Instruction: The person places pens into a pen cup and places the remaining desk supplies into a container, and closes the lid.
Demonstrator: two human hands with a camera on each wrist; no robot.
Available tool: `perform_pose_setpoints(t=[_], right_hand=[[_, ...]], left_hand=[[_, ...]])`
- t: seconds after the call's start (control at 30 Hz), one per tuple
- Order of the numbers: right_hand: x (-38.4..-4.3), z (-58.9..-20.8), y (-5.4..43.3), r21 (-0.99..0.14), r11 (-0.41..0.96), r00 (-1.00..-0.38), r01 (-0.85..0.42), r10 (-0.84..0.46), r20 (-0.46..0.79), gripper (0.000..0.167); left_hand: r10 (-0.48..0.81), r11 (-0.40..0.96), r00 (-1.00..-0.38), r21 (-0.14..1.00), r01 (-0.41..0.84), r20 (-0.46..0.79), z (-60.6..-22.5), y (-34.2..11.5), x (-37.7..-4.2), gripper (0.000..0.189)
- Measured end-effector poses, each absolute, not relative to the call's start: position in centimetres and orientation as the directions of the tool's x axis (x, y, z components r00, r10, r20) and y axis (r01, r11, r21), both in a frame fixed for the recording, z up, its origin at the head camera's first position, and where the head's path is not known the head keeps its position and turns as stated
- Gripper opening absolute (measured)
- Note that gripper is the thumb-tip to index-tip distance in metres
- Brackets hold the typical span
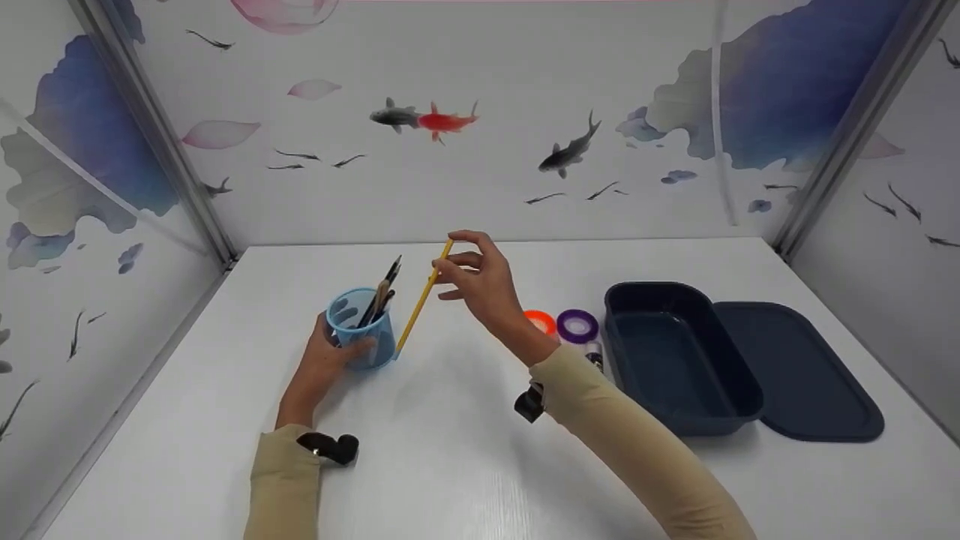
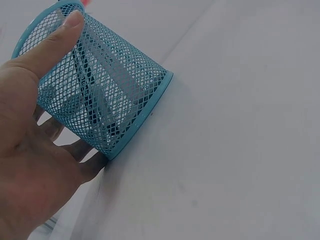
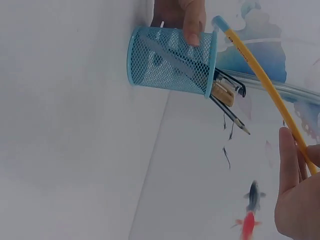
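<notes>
Beige sleeves (image 1: 281,487): left one in from 7 o'clock, right one from 5; black wrist unit (image 1: 330,448) on each.
Left hand (image 1: 324,364): grip wrapped round the mesh cup, thumb on the near side.
Dark blue box (image 1: 667,367): uncovered, on the worktop (image 1: 450,450), cup's 3 o'clock.
Dark blue lid (image 1: 810,375): flat on worktop at box's 3 o'clock; can't tell if its edge tucks under.
Blue mesh cup (image 1: 381,345): in left grip; base contact with worktop unclear. Dark pens (image 1: 394,270) and a tan wooden piece (image 3: 222,94) lean toward 1 o'clock.
Tape rolls: purple roll (image 1: 577,314) and orange roll (image 1: 551,322) at box's 10 o'clock, orange partly behind right wrist.
Yellow stick (image 1: 421,304): pen or pencil, outside cup, tilted, blue end low at cup's 4 o'clock; contact unclear.
Right hand (image 1: 484,281): cup's 2 o'clock, grip pinching stick's upper part.
Back wall (image 1: 487,187): 12 o'clock, fish print.
</notes>
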State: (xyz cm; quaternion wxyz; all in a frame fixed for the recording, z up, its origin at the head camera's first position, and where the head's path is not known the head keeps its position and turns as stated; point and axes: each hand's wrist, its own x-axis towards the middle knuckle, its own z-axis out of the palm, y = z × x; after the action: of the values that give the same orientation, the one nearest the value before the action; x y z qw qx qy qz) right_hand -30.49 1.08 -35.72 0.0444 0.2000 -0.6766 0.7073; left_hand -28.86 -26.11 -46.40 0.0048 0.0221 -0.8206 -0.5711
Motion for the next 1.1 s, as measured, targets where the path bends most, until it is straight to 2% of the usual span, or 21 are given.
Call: perform_pose_setpoints(t=[0.33, 0.7, 1.1], right_hand=[[-29.8, -35.9, -1.1, -0.925, -0.156, -0.929, -0.345, -0.084, 0.361, 0.038], [-30.1, -37.0, -2.0, -0.913, -0.201, -0.934, -0.356, 0.048, 0.353, 0.035], [-30.0, -37.8, -3.2, -0.924, -0.170, -0.939, -0.344, 0.028, 0.344, 0.032]], left_hand=[[-0.044, 0.323, -0.999, 0.946, -0.031, -0.018, -46.4, -26.0, -29.1, 0.102], [-0.025, 0.323, -1.000, 0.946, -0.019, -0.012, -46.4, -26.0, -29.1, 0.109], [-0.026, 0.322, -0.999, 0.946, -0.032, -0.025, -46.3, -26.2, -28.9, 0.111]])
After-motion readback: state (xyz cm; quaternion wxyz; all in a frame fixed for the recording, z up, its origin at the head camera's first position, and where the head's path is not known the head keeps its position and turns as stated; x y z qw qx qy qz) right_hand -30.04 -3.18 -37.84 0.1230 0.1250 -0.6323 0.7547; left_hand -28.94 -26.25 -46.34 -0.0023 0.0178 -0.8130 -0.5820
